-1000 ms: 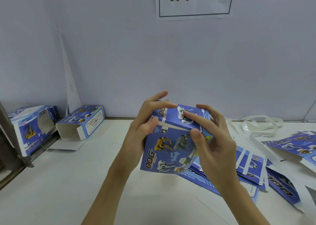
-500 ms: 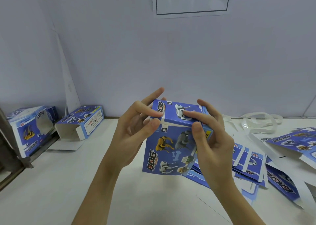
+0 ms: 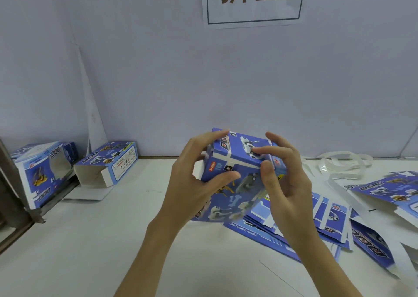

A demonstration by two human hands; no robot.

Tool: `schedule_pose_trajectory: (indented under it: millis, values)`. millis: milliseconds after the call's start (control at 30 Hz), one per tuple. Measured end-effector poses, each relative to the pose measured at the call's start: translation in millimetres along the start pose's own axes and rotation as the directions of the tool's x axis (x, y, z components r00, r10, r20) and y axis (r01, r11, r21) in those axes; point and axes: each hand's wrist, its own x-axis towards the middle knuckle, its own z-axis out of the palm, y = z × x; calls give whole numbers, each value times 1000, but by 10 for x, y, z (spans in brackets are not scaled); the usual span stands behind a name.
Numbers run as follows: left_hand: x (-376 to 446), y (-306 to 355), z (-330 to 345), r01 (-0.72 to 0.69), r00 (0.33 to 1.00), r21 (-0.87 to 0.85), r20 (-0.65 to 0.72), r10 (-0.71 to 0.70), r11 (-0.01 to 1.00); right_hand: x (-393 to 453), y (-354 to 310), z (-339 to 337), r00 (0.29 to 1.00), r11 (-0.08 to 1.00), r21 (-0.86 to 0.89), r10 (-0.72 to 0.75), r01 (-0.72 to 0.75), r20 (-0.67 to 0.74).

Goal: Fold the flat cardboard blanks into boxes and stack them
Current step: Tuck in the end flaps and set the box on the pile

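Note:
I hold a blue printed cardboard box (image 3: 235,161) upright in the air over the table, its top flap folded down. My left hand (image 3: 194,181) grips its left side, thumb on the front face and fingers over the top left edge. My right hand (image 3: 282,183) grips the right side, with its index finger lying across the top flap and its thumb on the front. A pile of flat blue blanks (image 3: 323,222) lies on the table under and to the right of my hands. Two folded boxes, one open-ended (image 3: 108,161) and one upright (image 3: 40,174), stand at the far left.
The white table (image 3: 101,240) ends at a pale wall carrying a paper sign (image 3: 253,0). White plastic strapping (image 3: 339,163) curls at the back right. More loose blanks (image 3: 389,190) lie at the right edge. A dark frame (image 3: 13,197) stands at the left.
The box has tilted and risen slightly. My left fingers, spread before, have closed over the top left edge, and a white side flap now shows by my left palm.

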Motion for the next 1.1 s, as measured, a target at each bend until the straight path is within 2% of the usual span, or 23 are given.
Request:
schedule_pose_trajectory:
  millis: [100,167,233,300,367,433,500,600,733,933,1100]
  values:
    - [7,-20,-87,-182,983,260,64,171,948,32,42,-59,989,980,-187,-39,66,145]
    - [16,-53,-125,-250,966,359,160,204,899,21,58,-46,977,980,-198,12,32,215]
    - [2,-77,-131,-214,962,306,232,146,928,-6,48,-8,966,991,-133,50,-17,253]
    - [-13,-72,-127,-84,965,204,260,28,975,-28,26,23,964,998,-45,48,-38,260]
    - [-16,-69,-131,-1,967,181,250,-45,983,-39,8,44,974,1000,-27,12,-7,224]
    - [-15,-72,-128,55,966,208,235,-105,977,-47,8,68,981,1000,-12,-5,7,193]
    - [-15,-28,-120,90,957,336,233,-175,938,-63,12,103,984,1000,0,10,-10,178]
    - [-16,-16,-111,16,960,534,227,-162,845,-84,23,141,986,999,-3,36,-36,160]
    - [-12,-55,-124,-19,966,560,224,-129,828,-83,62,146,990,999,14,40,-42,134]
    - [9,-40,-102,-9,952,607,249,-179,795,-105,84,100,971,966,161,180,-205,157]
    - [14,-56,-115,-38,944,701,260,-205,712,-114,165,126,984,991,79,96,-108,149]
